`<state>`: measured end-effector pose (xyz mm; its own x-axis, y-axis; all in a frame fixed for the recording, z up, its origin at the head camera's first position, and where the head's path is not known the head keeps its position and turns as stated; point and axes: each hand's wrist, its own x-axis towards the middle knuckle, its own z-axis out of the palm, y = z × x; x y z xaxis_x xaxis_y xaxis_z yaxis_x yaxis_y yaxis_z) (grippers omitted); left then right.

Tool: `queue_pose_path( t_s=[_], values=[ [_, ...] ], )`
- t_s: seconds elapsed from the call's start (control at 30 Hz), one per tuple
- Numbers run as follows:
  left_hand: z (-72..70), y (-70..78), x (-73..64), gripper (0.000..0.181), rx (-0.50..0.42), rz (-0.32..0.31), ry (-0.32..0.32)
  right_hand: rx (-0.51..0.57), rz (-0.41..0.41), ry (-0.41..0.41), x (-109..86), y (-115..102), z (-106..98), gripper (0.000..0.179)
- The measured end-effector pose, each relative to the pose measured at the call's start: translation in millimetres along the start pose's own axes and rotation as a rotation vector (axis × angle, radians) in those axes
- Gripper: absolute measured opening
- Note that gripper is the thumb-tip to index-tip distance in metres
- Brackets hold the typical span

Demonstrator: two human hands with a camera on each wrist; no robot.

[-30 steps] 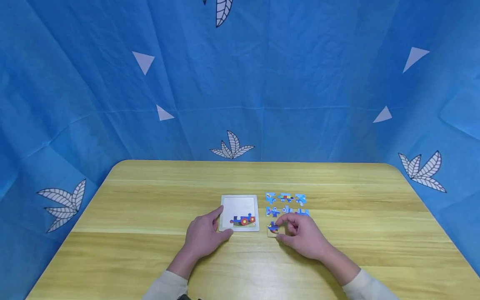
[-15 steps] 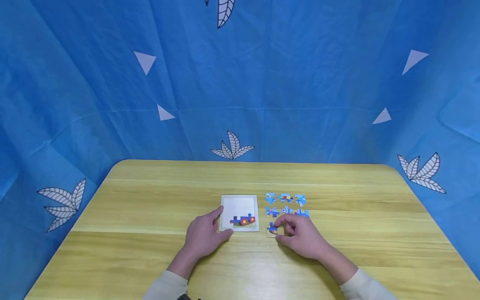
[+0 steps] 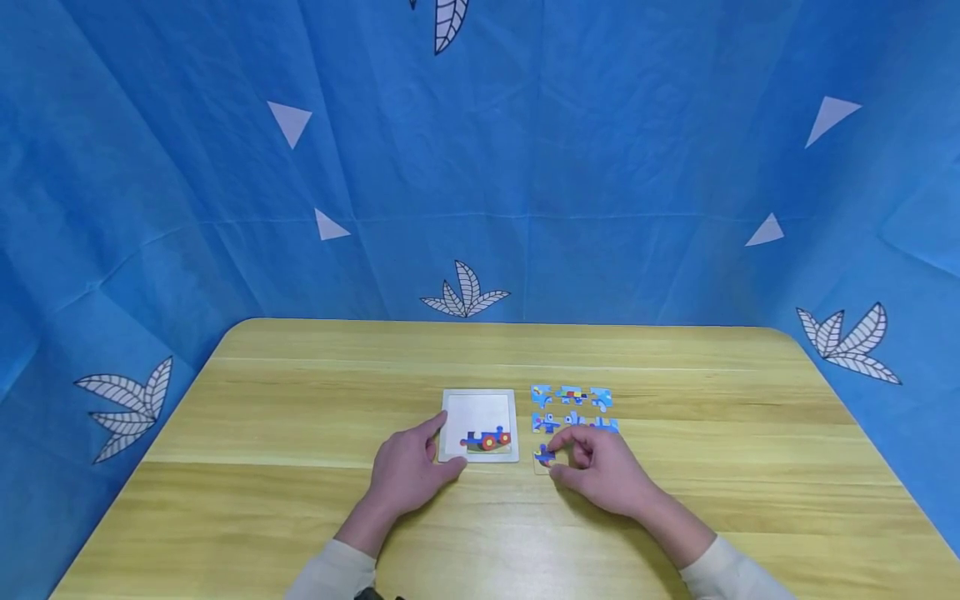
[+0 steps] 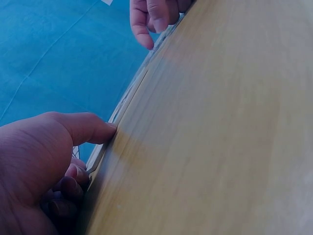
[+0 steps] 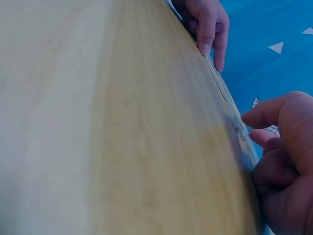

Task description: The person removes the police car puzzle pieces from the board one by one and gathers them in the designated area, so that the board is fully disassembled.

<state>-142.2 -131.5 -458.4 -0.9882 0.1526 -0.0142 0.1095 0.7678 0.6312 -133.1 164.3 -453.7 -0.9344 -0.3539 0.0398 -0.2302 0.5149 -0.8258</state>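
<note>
A square puzzle tray (image 3: 478, 394) with a pale rim lies mid-table. In its lower right sit joined jigsaw pieces (image 3: 489, 442) showing a blue vehicle with red wheels. My left hand (image 3: 408, 471) holds the tray's lower left corner, thumb at the front edge, fingers along the left side. To the right of the tray, my right hand (image 3: 607, 473) pinches a jigsaw piece (image 3: 543, 457) between thumb and index finger, low at the table; the hand covers the piece's right part. Seen edge-on, the tray and pieces are hard to make out in both wrist views.
Beyond the right hand lie several loose jigsaw pieces (image 3: 572, 394) in two rows, the nearer row partly behind the fingers. The wooden table (image 3: 337, 358) ends at a blue cloth backdrop (image 3: 480, 167) with leaf and triangle prints.
The right hand has shifted slightly to the left, and the jigsaw piece at its fingertips moved a little with it. The left hand and the tray have stayed in place.
</note>
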Motion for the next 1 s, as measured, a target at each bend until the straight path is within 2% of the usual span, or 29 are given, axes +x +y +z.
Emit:
queue_pose_path(
  t_s=[0.13, 0.43, 1.0],
  values=[
    [-1.8, 0.6, 0.1, 0.073, 0.002, -0.006, -0.005, 0.046, 0.002, 0.023, 1.9, -4, 3, 0.023],
    [-2.3, -0.1, 1.2, 0.074, 0.005, -0.013, -0.003, 0.027, -0.010, 0.018, 15.8, -19, 13, 0.024],
    [0.0, -0.6, 2.6, 0.075, 0.016, -0.017, -0.018, 0.060, -0.046, -0.072, 54.0, -42, 35, 0.026]
  ],
)
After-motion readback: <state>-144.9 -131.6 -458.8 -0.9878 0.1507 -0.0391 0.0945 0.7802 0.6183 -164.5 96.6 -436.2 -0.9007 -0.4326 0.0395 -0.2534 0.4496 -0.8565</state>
